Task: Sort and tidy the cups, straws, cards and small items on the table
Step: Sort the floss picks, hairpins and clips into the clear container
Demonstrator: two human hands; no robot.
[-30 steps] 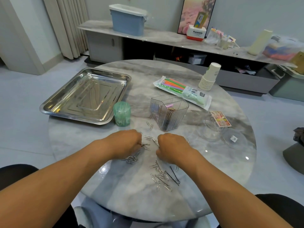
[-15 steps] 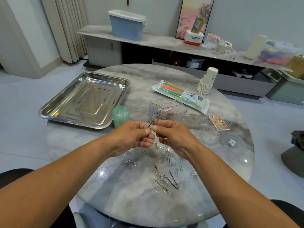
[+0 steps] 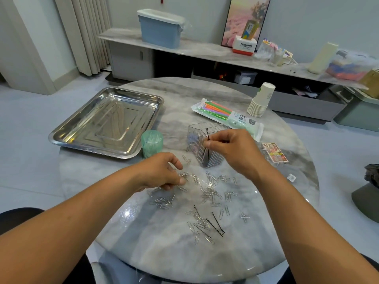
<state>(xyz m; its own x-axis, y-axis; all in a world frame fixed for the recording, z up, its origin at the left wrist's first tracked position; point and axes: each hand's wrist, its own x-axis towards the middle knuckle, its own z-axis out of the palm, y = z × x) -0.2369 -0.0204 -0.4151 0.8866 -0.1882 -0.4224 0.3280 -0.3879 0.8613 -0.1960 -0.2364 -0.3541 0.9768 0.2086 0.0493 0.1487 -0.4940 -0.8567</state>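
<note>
the right hand [image 3: 235,150] pinches a black hairpin [image 3: 208,135] at centre frame, over the clear ribbed holder [image 3: 202,158]; half a second ago both hands held it together. the left hand [image 3: 164,173], fingers loosely curled, has dropped onto the paper clips [image 3: 211,191] scattered on the desk [image 3: 164,253], holding nothing i can make out. hairpin sorting is underway.

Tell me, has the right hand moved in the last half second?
Yes. The right hand, pinching a black hairpin, has gone away from the person, up over the clear ribbed box.
</note>
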